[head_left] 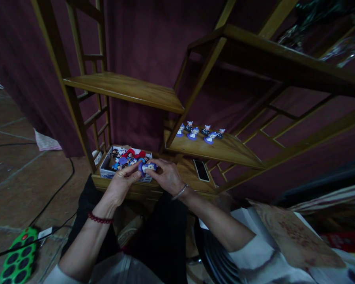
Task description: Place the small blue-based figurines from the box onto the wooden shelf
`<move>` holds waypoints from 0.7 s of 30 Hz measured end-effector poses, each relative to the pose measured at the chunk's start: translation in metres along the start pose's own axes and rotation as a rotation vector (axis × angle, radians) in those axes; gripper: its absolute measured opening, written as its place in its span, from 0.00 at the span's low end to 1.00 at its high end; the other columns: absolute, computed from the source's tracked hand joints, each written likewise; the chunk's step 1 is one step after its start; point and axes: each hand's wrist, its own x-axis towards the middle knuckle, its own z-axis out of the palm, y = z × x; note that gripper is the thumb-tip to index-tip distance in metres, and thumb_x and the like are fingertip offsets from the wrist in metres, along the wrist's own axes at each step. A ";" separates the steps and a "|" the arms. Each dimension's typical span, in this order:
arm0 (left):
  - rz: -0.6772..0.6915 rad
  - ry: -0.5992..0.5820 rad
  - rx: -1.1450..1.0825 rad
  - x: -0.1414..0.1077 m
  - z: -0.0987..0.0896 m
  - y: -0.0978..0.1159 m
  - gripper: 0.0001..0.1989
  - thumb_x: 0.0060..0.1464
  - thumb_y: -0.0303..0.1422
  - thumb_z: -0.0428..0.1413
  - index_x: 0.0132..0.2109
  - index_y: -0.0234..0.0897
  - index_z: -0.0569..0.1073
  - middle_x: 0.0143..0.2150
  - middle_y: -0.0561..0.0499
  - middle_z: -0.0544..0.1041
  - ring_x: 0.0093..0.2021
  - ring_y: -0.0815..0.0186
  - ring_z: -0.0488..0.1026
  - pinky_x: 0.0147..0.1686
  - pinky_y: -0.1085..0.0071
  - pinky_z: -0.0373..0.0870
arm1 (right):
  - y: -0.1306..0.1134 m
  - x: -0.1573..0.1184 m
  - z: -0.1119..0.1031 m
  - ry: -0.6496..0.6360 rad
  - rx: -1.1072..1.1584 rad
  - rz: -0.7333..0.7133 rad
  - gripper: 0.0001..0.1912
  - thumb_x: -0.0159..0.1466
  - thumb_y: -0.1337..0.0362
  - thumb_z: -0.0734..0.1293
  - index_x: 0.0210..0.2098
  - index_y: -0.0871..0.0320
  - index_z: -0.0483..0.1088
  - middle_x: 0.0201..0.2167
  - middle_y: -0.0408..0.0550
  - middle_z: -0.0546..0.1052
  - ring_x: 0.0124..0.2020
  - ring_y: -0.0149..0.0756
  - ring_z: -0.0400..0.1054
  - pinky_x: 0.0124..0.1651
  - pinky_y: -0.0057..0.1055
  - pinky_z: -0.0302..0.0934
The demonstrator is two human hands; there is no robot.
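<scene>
Between my two hands is a small figurine (149, 167) with purple hair and a round purple base, tilted on its side. My left hand (126, 176) pinches it at the base, and my right hand (166, 174) grips its upper part. Just behind my hands stands a cardboard box (107, 172) full of loose figurines (129, 154) in red, blue and white. On the shelf (230, 152) to the right, several figurines stand upright in two rows: purple-haired ones (193, 133) in front and dark-clothed ones (206, 129) behind.
A smartphone (201, 170) lies on the lower board, right of my hands. A higher wooden shelf (124, 90) juts out above the box, and slanted posts frame the rack. On the floor at left lie a green device with black round pads (19, 258) and dark cables (55, 202).
</scene>
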 end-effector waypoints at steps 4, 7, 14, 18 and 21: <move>0.005 0.001 0.028 0.000 0.000 0.001 0.23 0.34 0.32 0.64 0.43 0.38 0.75 0.44 0.47 0.75 0.47 0.60 0.69 0.50 0.66 0.63 | -0.003 0.000 0.004 0.004 0.067 0.194 0.12 0.54 0.59 0.66 0.36 0.58 0.72 0.27 0.43 0.76 0.26 0.29 0.68 0.31 0.24 0.61; 0.024 0.006 0.040 0.001 -0.001 0.000 0.23 0.34 0.32 0.64 0.43 0.37 0.74 0.44 0.47 0.75 0.48 0.58 0.68 0.51 0.63 0.62 | -0.004 -0.001 0.009 -0.016 0.128 0.314 0.13 0.53 0.58 0.66 0.36 0.59 0.72 0.26 0.44 0.75 0.25 0.29 0.67 0.28 0.23 0.60; -0.005 0.032 0.072 0.003 -0.003 0.000 0.25 0.35 0.33 0.64 0.45 0.35 0.73 0.44 0.47 0.75 0.47 0.59 0.69 0.52 0.62 0.61 | -0.009 -0.001 0.012 0.031 0.121 0.256 0.10 0.54 0.63 0.66 0.36 0.58 0.71 0.30 0.44 0.75 0.29 0.30 0.68 0.34 0.25 0.61; -0.027 0.062 0.034 0.001 -0.001 0.001 0.23 0.33 0.32 0.64 0.43 0.36 0.75 0.42 0.47 0.76 0.44 0.61 0.71 0.50 0.64 0.64 | -0.010 -0.001 0.006 0.035 0.062 0.078 0.10 0.55 0.65 0.65 0.38 0.57 0.70 0.36 0.46 0.74 0.37 0.31 0.68 0.41 0.26 0.61; -0.036 0.053 -0.025 0.000 0.007 0.002 0.20 0.34 0.31 0.64 0.40 0.37 0.76 0.40 0.48 0.77 0.42 0.63 0.72 0.47 0.65 0.67 | -0.007 -0.003 -0.003 0.012 0.027 -0.038 0.11 0.58 0.63 0.63 0.40 0.57 0.69 0.37 0.47 0.73 0.39 0.31 0.67 0.44 0.27 0.61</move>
